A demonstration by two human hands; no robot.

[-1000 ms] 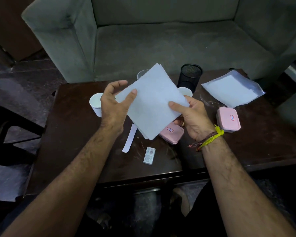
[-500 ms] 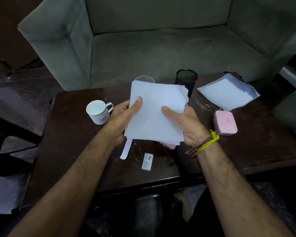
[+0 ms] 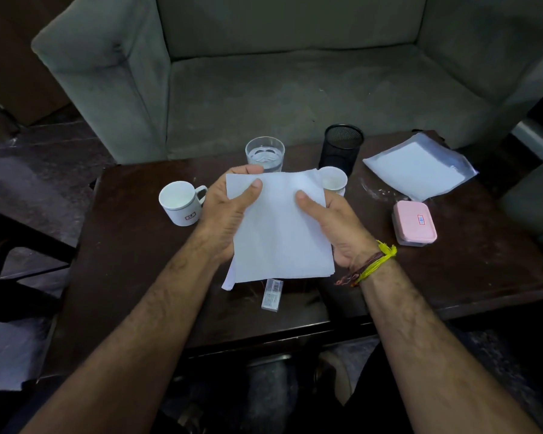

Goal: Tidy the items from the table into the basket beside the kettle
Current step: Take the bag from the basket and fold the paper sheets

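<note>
A grey fabric sofa (image 3: 295, 89) stands behind the dark, scuffed wooden tabletop (image 3: 138, 277). Above the tabletop's middle, a thin stack of soft white square napkins (image 3: 279, 230) is held flat: the left hand (image 3: 229, 211) grips its left edge, the right hand (image 3: 336, 220) its right edge, thumbs on top. Left of the napkins stands a glossy white mug (image 3: 181, 203); right, a rounded pink plastic box (image 3: 414, 222).

Dim room, wide-angle edge bending, sharp centre
</note>
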